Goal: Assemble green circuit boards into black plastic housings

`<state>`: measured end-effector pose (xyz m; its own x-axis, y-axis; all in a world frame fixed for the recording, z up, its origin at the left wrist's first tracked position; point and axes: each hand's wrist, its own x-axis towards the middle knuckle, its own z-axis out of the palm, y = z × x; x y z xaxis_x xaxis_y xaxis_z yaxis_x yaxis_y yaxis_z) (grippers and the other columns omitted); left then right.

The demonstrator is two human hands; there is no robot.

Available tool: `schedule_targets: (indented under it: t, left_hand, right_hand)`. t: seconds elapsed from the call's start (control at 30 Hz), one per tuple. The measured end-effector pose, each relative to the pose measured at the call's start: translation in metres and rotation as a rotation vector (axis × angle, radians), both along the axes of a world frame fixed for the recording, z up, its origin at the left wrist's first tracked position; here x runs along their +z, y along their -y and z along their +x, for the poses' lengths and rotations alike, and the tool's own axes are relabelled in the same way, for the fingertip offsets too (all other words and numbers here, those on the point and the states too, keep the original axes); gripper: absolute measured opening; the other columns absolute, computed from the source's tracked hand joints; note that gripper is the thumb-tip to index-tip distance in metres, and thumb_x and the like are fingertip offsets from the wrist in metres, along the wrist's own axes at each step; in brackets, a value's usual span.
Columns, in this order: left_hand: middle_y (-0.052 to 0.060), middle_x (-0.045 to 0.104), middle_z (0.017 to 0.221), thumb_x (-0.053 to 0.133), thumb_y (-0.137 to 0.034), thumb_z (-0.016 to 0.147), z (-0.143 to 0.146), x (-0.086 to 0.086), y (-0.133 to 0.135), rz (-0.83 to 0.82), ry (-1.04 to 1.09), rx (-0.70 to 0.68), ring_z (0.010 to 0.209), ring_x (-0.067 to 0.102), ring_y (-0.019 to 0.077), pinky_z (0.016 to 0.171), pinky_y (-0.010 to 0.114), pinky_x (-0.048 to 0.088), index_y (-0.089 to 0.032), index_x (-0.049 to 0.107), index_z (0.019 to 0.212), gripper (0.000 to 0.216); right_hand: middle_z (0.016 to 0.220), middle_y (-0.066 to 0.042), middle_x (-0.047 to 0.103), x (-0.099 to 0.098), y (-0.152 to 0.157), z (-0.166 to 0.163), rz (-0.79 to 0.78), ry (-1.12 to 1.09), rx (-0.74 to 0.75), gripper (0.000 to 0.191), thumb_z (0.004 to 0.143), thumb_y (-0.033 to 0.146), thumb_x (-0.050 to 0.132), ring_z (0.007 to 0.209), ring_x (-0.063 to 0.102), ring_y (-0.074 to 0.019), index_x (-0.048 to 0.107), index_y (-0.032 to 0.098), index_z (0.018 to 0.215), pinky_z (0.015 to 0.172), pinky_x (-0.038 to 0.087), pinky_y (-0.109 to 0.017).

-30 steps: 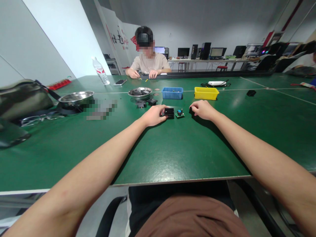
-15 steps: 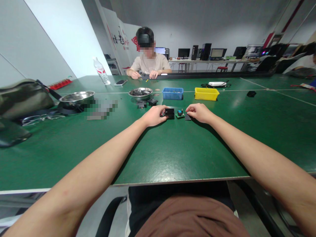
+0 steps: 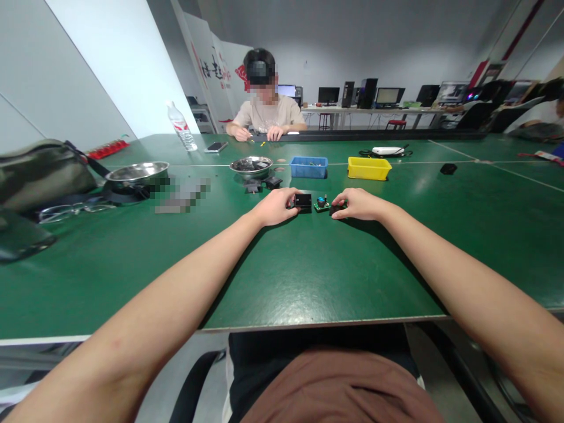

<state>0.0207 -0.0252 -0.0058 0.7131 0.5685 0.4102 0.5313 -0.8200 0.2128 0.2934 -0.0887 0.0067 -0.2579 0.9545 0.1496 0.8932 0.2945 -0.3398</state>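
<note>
My left hand is closed around the left end of a small black plastic case on the green table. Just right of the case lies a small green circuit board with a blue-and-black round component on it; neither hand covers it. My right hand has its thumb and fingers closed about a flat black plastic piece, low over the table beside the board. The fingers partly hide this piece.
Behind my hands stand a metal bowl of black parts, a blue bin and a yellow bin. Black parts lie near the bowl. Across the table a person works. Glasses and a bag lie left.
My right hand has shifted slightly, its fingers now wrapped further round the flat black piece, whose grey face no longer shows. My left hand and the black case have stayed put.
</note>
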Motion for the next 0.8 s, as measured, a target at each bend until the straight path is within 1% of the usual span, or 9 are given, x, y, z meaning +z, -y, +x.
schedule_targets:
  t: [0.2,0.27,0.3,0.37,0.43,0.6,0.73,0.8]
  left_hand:
    - [0.004,0.069,0.085,0.065,-0.024,0.08,0.0008,-0.0001,-0.0005,0.001,-0.001,0.003,0.075,0.061,0.0176,0.073,0.028,0.047,-0.015,0.072,0.119,0.04]
    - [0.004,0.069,0.086,0.065,-0.024,0.08,0.0009,-0.0002,-0.0007,-0.003,-0.002,0.006,0.075,0.061,0.0174,0.073,0.028,0.046,-0.015,0.072,0.116,0.038]
    - [0.004,0.07,0.086,0.065,-0.024,0.08,0.001,-0.0002,-0.0007,-0.006,-0.001,0.006,0.075,0.061,0.0174,0.073,0.028,0.046,-0.015,0.072,0.115,0.037]
    - [0.004,0.07,0.086,0.065,-0.024,0.08,0.001,-0.0001,-0.0007,-0.012,0.002,0.006,0.075,0.061,0.0173,0.073,0.028,0.046,-0.015,0.072,0.114,0.036]
    - [0.004,0.07,0.086,0.065,-0.024,0.08,0.0009,0.0001,-0.0006,-0.018,0.004,0.006,0.075,0.061,0.0174,0.073,0.028,0.046,-0.014,0.072,0.115,0.036]
    - [0.005,0.069,0.086,0.064,-0.024,0.08,0.0007,0.0003,-0.0006,-0.028,0.004,0.007,0.075,0.061,0.0178,0.073,0.028,0.046,-0.013,0.072,0.117,0.039]
    - [0.005,0.07,0.086,0.065,-0.025,0.08,0.0008,0.0005,-0.0006,-0.024,0.006,0.005,0.075,0.062,0.0182,0.073,0.029,0.046,-0.014,0.072,0.115,0.038]
    - [0.005,0.07,0.086,0.065,-0.025,0.08,0.001,0.0006,-0.0005,-0.021,0.001,0.007,0.075,0.062,0.0182,0.073,0.029,0.046,-0.014,0.072,0.115,0.037]
  right_hand:
    - [0.091,-0.006,0.082,0.0002,0.0005,-0.0028,0.024,0.032,-0.01,0.019,0.076,0.032,0.083,0.081,0.072,-0.0218,0.085,0.021,0.092,0.073,0.052,-0.029]
    - [0.084,-0.005,0.08,0.0004,0.0013,-0.0029,0.051,0.024,-0.022,0.014,0.082,0.031,0.076,0.075,0.07,-0.0201,0.084,0.02,0.086,0.071,0.049,-0.028]
    - [0.078,-0.004,0.079,0.0007,0.0017,-0.0026,0.069,0.018,-0.03,0.016,0.086,0.03,0.071,0.071,0.068,-0.0189,0.083,0.02,0.082,0.07,0.048,-0.028]
    - [0.067,-0.002,0.075,0.0012,0.002,-0.0018,0.106,0.008,-0.038,0.029,0.092,0.026,0.059,0.064,0.064,-0.0168,0.079,0.02,0.073,0.068,0.045,-0.028]
    - [0.062,-0.001,0.072,0.0013,0.0018,-0.001,0.13,-0.002,-0.035,0.034,0.094,0.022,0.053,0.06,0.062,-0.0158,0.077,0.02,0.07,0.067,0.044,-0.028]
    - [0.069,-0.002,0.075,-0.0005,0.0008,-0.0008,0.135,-0.035,-0.037,0.03,0.095,0.022,0.055,0.06,0.065,-0.0166,0.08,0.019,0.079,0.072,0.047,-0.029]
    - [0.081,-0.003,0.08,-0.0016,0.0009,-0.0016,0.131,-0.113,-0.025,0.022,0.093,0.019,0.061,0.065,0.069,-0.0173,0.083,0.019,0.096,0.076,0.051,-0.029]
    - [0.085,-0.004,0.081,-0.0019,0.0009,-0.0023,0.132,-0.153,-0.017,0.022,0.091,0.017,0.064,0.069,0.072,-0.018,0.083,0.019,0.1,0.079,0.053,-0.03]
